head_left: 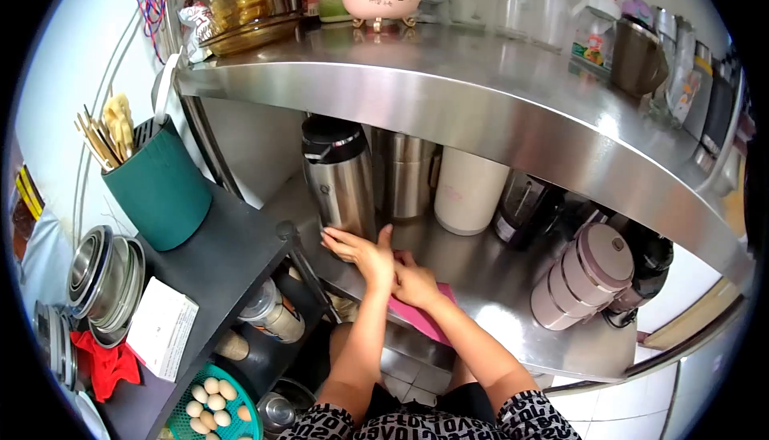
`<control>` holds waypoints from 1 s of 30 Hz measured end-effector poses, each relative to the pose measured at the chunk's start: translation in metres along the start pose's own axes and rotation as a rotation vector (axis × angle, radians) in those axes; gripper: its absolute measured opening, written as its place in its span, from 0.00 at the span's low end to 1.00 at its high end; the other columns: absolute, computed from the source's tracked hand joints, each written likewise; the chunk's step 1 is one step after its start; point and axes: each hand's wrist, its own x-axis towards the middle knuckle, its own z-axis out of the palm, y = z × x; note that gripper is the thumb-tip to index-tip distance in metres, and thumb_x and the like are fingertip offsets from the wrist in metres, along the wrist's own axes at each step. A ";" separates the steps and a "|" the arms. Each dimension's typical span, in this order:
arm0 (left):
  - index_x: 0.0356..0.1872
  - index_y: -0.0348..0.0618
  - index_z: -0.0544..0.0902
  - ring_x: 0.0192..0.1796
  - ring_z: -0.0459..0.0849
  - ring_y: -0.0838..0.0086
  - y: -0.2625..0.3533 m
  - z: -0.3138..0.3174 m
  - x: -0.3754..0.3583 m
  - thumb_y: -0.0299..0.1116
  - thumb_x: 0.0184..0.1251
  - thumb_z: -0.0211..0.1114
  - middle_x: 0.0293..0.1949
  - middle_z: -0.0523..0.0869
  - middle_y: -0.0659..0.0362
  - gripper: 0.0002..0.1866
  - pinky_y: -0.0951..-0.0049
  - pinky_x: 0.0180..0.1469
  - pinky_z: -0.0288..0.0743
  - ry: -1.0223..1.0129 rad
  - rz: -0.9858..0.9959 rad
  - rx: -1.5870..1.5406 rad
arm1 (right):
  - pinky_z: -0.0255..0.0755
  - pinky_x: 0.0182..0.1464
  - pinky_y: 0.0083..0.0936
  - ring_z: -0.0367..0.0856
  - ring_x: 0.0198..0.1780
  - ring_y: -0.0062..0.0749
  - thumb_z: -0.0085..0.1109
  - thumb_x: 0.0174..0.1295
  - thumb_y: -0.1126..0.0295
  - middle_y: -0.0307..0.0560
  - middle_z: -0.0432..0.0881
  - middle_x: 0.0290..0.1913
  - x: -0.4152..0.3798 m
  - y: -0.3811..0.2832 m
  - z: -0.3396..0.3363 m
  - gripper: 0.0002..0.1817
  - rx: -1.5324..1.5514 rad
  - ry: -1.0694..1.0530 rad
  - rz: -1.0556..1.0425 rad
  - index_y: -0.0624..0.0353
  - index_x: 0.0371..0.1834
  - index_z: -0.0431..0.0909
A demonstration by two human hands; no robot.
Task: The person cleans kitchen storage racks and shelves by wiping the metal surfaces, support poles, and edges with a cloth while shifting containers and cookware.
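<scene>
Both bare forearms reach forward and upward from the bottom of the view, side by side, converging until the wrists nearly meet. The left hand [362, 252] lies ahead of the other, palm turned down and inward, its fingers stretched out together toward the left and the thumb raised upright. Its grip is open and flat, closed around nothing. The right hand [414, 282] sits just behind and to the right, touching the left hand near the thumb's base. Its fingers are bent and pressed downward, knuckles up; how far they curl cannot be told. Both elbows are bent, the right forearm angling in from the lower right.
</scene>
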 end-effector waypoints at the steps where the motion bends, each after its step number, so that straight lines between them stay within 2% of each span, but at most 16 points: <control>1: 0.73 0.22 0.34 0.76 0.41 0.33 -0.002 0.006 0.013 0.44 0.52 0.79 0.73 0.38 0.29 0.66 0.43 0.75 0.43 -0.013 -0.034 0.002 | 0.80 0.47 0.50 0.84 0.45 0.61 0.61 0.58 0.53 0.58 0.71 0.63 0.000 -0.002 0.000 0.27 -0.035 0.012 -0.013 0.44 0.62 0.74; 2: 0.74 0.22 0.35 0.76 0.44 0.37 -0.006 0.009 0.025 0.46 0.57 0.76 0.74 0.39 0.31 0.63 0.47 0.75 0.46 -0.060 -0.061 0.006 | 0.80 0.48 0.50 0.83 0.47 0.60 0.62 0.57 0.55 0.56 0.70 0.63 0.000 -0.002 -0.002 0.27 -0.066 -0.017 -0.016 0.48 0.62 0.74; 4: 0.74 0.23 0.41 0.76 0.47 0.39 -0.038 0.025 0.055 0.49 0.64 0.70 0.74 0.42 0.32 0.56 0.50 0.75 0.49 -0.055 0.029 -0.108 | 0.80 0.49 0.49 0.83 0.48 0.59 0.63 0.56 0.57 0.55 0.68 0.65 -0.001 -0.004 -0.005 0.27 -0.062 -0.008 -0.042 0.51 0.60 0.73; 6: 0.76 0.27 0.47 0.76 0.48 0.38 -0.072 0.048 0.088 0.50 0.69 0.65 0.74 0.46 0.33 0.49 0.51 0.75 0.50 -0.034 -0.006 -0.152 | 0.79 0.50 0.49 0.82 0.50 0.58 0.63 0.56 0.58 0.54 0.68 0.64 -0.003 -0.009 -0.009 0.26 -0.065 -0.018 -0.026 0.52 0.58 0.74; 7: 0.75 0.35 0.57 0.74 0.52 0.40 -0.085 0.058 0.099 0.52 0.72 0.61 0.73 0.51 0.33 0.41 0.52 0.73 0.54 0.008 -0.082 -0.179 | 0.79 0.51 0.49 0.82 0.51 0.57 0.63 0.56 0.58 0.54 0.68 0.64 -0.004 -0.010 -0.009 0.26 -0.069 -0.020 -0.023 0.52 0.58 0.74; 8: 0.75 0.35 0.57 0.74 0.52 0.40 -0.085 0.059 0.109 0.52 0.72 0.61 0.73 0.51 0.33 0.41 0.52 0.73 0.54 0.012 -0.084 -0.185 | 0.79 0.51 0.49 0.82 0.51 0.57 0.63 0.56 0.58 0.54 0.68 0.64 -0.003 -0.010 -0.010 0.26 -0.071 -0.019 -0.023 0.52 0.58 0.73; 10: 0.73 0.40 0.65 0.73 0.53 0.40 -0.078 0.059 0.126 0.55 0.73 0.56 0.72 0.51 0.32 0.36 0.47 0.69 0.57 -0.055 -0.223 0.003 | 0.78 0.52 0.49 0.80 0.52 0.59 0.62 0.56 0.56 0.53 0.66 0.66 -0.002 -0.009 -0.011 0.28 -0.062 -0.064 -0.008 0.53 0.60 0.72; 11: 0.71 0.43 0.69 0.67 0.62 0.42 -0.071 0.065 0.134 0.54 0.75 0.53 0.67 0.61 0.32 0.32 0.51 0.66 0.62 0.002 -0.255 0.053 | 0.78 0.52 0.49 0.80 0.52 0.58 0.62 0.56 0.56 0.53 0.66 0.66 -0.002 -0.008 -0.009 0.28 -0.054 -0.048 -0.021 0.53 0.59 0.72; 14: 0.71 0.40 0.68 0.68 0.66 0.46 -0.076 0.084 0.158 0.52 0.77 0.52 0.66 0.67 0.33 0.31 0.55 0.68 0.62 0.035 -0.295 -0.154 | 0.78 0.52 0.49 0.80 0.52 0.58 0.62 0.57 0.56 0.53 0.66 0.66 -0.001 -0.005 -0.007 0.28 -0.068 -0.046 -0.032 0.53 0.60 0.71; 18: 0.72 0.39 0.66 0.69 0.68 0.50 -0.095 0.132 0.180 0.50 0.79 0.48 0.68 0.69 0.38 0.31 0.59 0.72 0.59 0.116 -0.366 -0.331 | 0.78 0.51 0.50 0.80 0.52 0.59 0.62 0.57 0.55 0.53 0.65 0.67 0.000 -0.004 -0.006 0.28 -0.067 -0.054 -0.015 0.53 0.60 0.71; 20: 0.75 0.39 0.60 0.74 0.62 0.56 -0.130 0.167 0.194 0.51 0.81 0.43 0.75 0.61 0.45 0.32 0.61 0.75 0.54 0.062 -0.378 -0.702 | 0.78 0.52 0.50 0.80 0.52 0.59 0.62 0.57 0.55 0.53 0.66 0.67 -0.003 -0.006 -0.009 0.28 -0.055 -0.059 -0.008 0.53 0.59 0.72; 21: 0.77 0.42 0.55 0.76 0.58 0.57 -0.144 0.178 0.199 0.52 0.81 0.39 0.77 0.56 0.49 0.33 0.62 0.76 0.50 -0.071 -0.515 -1.092 | 0.77 0.52 0.51 0.80 0.52 0.60 0.62 0.57 0.55 0.53 0.66 0.67 -0.005 -0.004 -0.007 0.27 -0.050 -0.022 -0.021 0.53 0.59 0.73; 22: 0.79 0.44 0.49 0.78 0.53 0.60 -0.124 0.162 0.198 0.54 0.81 0.38 0.79 0.50 0.53 0.34 0.62 0.77 0.46 -0.143 -0.582 -1.157 | 0.77 0.53 0.51 0.80 0.52 0.60 0.61 0.57 0.55 0.53 0.66 0.67 -0.005 -0.005 -0.009 0.27 -0.034 -0.029 -0.016 0.53 0.58 0.73; 25: 0.79 0.46 0.46 0.79 0.50 0.60 -0.112 0.161 0.214 0.55 0.81 0.38 0.80 0.48 0.54 0.36 0.61 0.77 0.45 -0.271 -0.662 -1.127 | 0.78 0.51 0.51 0.81 0.50 0.60 0.61 0.58 0.55 0.53 0.67 0.66 -0.003 -0.006 -0.009 0.26 -0.052 -0.012 -0.037 0.54 0.58 0.73; 28: 0.79 0.44 0.43 0.79 0.51 0.58 -0.117 0.189 0.220 0.57 0.80 0.38 0.80 0.48 0.52 0.38 0.62 0.78 0.45 -0.269 -0.599 -0.946 | 0.79 0.49 0.50 0.81 0.48 0.60 0.61 0.58 0.55 0.53 0.68 0.65 -0.002 -0.008 -0.012 0.26 -0.069 -0.006 -0.036 0.54 0.57 0.74; 30: 0.79 0.41 0.45 0.78 0.52 0.55 -0.139 0.218 0.225 0.58 0.79 0.39 0.79 0.49 0.47 0.39 0.62 0.77 0.46 -0.251 -0.427 -0.808 | 0.80 0.48 0.50 0.82 0.47 0.60 0.61 0.58 0.55 0.53 0.69 0.64 -0.003 -0.008 -0.010 0.25 -0.072 0.006 -0.060 0.54 0.56 0.74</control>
